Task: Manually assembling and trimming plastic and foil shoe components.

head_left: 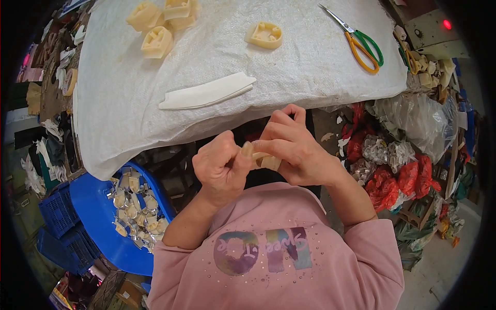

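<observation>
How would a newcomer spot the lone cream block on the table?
Start at the white-covered table. Between the block cluster at upper left and the scissors at right lies one cream block. Unlike the clustered blocks, it touches no other.

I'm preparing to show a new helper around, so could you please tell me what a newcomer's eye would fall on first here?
Probably the scissors with green and orange handles, at the upper right of the white cloth. Next, the bright blue plastic at lower left, heaped with small cream and silvery pieces. Near the centre, a small cream piece sits in the right grip, beside the curled left grip.
</observation>
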Available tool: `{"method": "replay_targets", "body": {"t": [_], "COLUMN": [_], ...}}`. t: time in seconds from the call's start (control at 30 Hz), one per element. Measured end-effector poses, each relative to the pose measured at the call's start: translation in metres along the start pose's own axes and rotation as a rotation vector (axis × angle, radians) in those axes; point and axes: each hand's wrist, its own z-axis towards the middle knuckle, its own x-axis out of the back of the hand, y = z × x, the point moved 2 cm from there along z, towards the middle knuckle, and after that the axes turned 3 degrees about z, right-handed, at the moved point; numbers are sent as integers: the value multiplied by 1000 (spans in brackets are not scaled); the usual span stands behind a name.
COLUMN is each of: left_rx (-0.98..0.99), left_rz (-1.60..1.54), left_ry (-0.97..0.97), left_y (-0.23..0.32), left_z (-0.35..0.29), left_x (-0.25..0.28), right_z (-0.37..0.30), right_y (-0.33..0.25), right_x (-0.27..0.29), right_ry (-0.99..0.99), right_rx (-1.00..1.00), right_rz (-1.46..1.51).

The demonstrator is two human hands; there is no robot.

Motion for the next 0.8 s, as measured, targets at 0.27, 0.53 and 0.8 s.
{"method": "replay_targets", "body": {"t": [0.27, 0.53, 0.8], "left_rx": [-332, -320, -366], "left_rz": [199, 301, 152], "left_ry": [77, 132, 231], "left_y": [10, 11, 23], "left_z": [9, 9, 18], "left_x": [6, 21, 14], "right_z": [3, 13, -25], "right_y": [-3, -29, -1], "right_x": [8, 21, -28], "right_ry": [144, 126, 671], "right_rx": [129, 21, -392], "right_rz": [-261, -205, 912]}}
